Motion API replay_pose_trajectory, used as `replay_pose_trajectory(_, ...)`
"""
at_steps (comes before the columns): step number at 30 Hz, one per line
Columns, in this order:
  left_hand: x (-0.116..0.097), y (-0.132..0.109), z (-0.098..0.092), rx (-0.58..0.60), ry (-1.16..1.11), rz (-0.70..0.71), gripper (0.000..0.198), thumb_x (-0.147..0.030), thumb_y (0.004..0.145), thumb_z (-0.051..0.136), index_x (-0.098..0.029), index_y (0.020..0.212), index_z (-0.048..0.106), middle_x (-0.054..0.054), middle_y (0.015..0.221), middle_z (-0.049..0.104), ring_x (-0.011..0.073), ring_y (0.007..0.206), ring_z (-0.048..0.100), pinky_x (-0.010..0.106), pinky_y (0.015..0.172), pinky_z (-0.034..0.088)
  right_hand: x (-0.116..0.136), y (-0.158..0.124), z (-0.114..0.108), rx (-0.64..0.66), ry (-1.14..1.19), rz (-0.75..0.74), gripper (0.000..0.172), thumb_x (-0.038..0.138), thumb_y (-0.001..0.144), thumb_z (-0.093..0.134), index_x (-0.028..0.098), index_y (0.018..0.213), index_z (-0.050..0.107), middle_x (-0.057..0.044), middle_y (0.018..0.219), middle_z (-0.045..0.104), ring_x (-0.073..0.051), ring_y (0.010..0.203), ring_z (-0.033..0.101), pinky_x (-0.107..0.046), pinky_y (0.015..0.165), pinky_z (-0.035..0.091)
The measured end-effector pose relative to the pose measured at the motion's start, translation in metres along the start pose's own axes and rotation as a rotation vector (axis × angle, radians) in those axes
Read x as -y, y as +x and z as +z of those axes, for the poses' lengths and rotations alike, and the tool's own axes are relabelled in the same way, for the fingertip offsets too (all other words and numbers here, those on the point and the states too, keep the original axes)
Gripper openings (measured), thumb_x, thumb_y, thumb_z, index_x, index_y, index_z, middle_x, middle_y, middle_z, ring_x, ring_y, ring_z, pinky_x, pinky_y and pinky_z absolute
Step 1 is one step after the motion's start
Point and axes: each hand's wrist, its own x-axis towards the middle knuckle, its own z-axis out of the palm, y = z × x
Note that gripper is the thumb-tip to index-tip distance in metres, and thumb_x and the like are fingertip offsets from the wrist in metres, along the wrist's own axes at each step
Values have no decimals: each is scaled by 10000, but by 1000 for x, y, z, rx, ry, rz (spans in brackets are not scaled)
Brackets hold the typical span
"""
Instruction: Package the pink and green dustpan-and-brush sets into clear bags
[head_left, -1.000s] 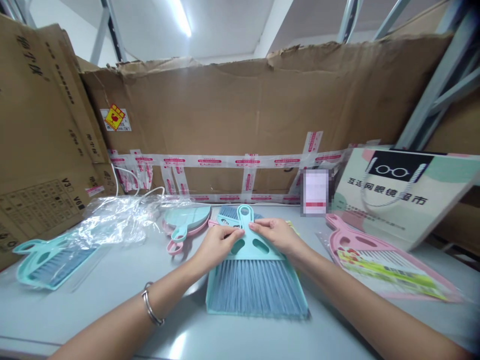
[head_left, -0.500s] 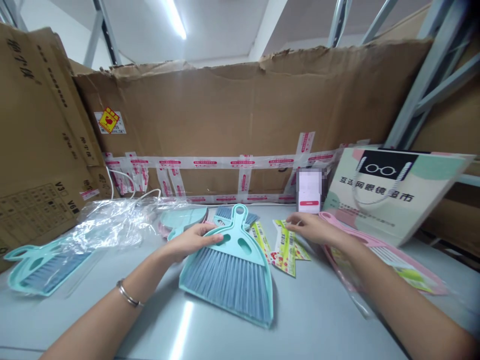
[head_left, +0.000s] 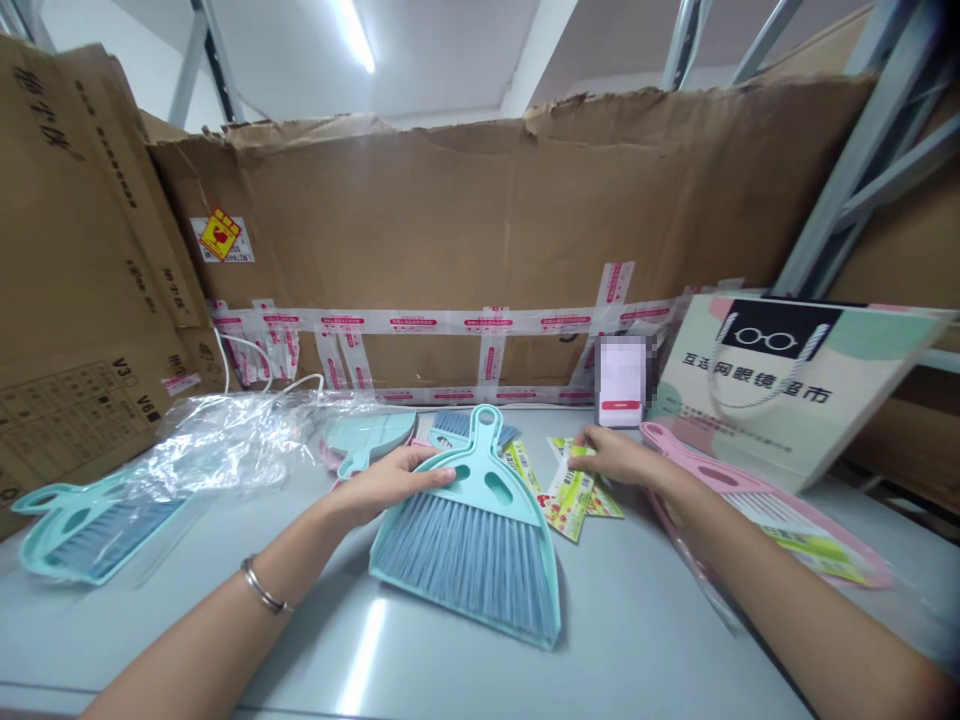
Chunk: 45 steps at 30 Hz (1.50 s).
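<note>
A teal mini broom with blue-grey bristles nested in a teal dustpan (head_left: pixel 472 535) lies in the middle of the grey table. My left hand (head_left: pixel 390 480) rests on the broom's left shoulder, fingers curled over its edge. My right hand (head_left: pixel 611 458) pinches the top of a green and yellow printed card (head_left: pixel 568 497) that lies just right of the broom, beside another such card.
A bagged pink broom set (head_left: pixel 757 510) lies at the right under my forearm. A teal set (head_left: pixel 82 525) and crumpled clear bags (head_left: pixel 225 445) lie at the left. More teal and pink pieces (head_left: pixel 367 440) sit behind. Cardboard (head_left: pixel 465 250) walls the back; a paper bag (head_left: pixel 787 375) leans right.
My right hand left the broom handle and went right to the printed cards, now pinching one. The broom set slid left and tilted under my left hand.
</note>
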Motion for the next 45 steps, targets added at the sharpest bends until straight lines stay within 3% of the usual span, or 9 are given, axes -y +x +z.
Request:
replay_pose_trajectory(9,8,3,2,-115,-101,-70,475,-472,695,652,-199,1084,624,76,1101,632,236,996,575,339,862,424,11,-13,-10,-94,132,-48,129,256,715,592,196,626,521,-23,695,638,-171,680,582,-250,591,394)
replay_pose_trajectory(15,15,6,4,-201,-215,-102,458,-492,674,664,-175,1005,639,87,1015,663,226,920,604,332,812,443,13,-15,-7,-83,313,16,135,236,737,572,201,640,485,49,477,532,-107,378,480,-244,453,349)
replay_pose_trajectory(20,10,6,12,-269,-417,-124,461,-508,648,681,-153,939,649,102,873,691,251,850,634,362,760,471,23,-31,-42,-558,997,-157,182,303,667,671,212,730,527,40,562,595,-114,468,575,-238,488,437)
replay_pose_trajectory(22,7,6,15,-292,-504,-128,458,-527,662,662,-153,926,648,102,846,694,268,861,638,383,766,478,29,-45,-58,-631,1337,-271,312,329,552,767,207,722,535,53,557,591,-76,444,554,-186,453,427)
replay_pose_trajectory(26,1,7,23,-321,-705,-115,458,-515,722,617,-172,1026,621,100,943,694,266,939,629,391,824,482,44,-75,-63,-195,1584,-456,379,398,501,807,206,698,547,95,375,492,-21,285,420,-115,338,329)
replay_pose_trajectory(29,-2,7,30,-329,-799,-100,495,-521,757,572,-186,1122,583,103,1014,683,255,972,624,385,863,478,63,-87,-43,286,1421,-518,346,477,627,718,217,719,508,65,386,549,-66,263,458,-144,306,334)
replay_pose_trajectory(31,-3,6,33,-323,-818,-86,517,-523,773,547,-185,1164,561,110,1060,669,250,996,618,379,890,470,77,-87,-26,438,1249,-470,354,477,664,690,207,747,477,15,504,641,-100,367,566,-170,372,410)
replay_pose_trajectory(40,1,9,32,-300,-805,-8,616,-550,776,521,-208,1284,458,131,1156,623,277,1020,608,434,931,436,95,-84,-10,312,1172,-372,375,498,706,633,210,848,438,9,596,672,-131,546,650,-230,532,490)
replay_pose_trajectory(45,5,10,33,-283,-786,10,616,-558,749,554,-215,1256,482,124,1139,632,281,1045,591,434,944,419,95,-77,-1,21,1074,-192,390,523,666,623,226,823,425,42,507,627,-155,492,631,-274,509,497)
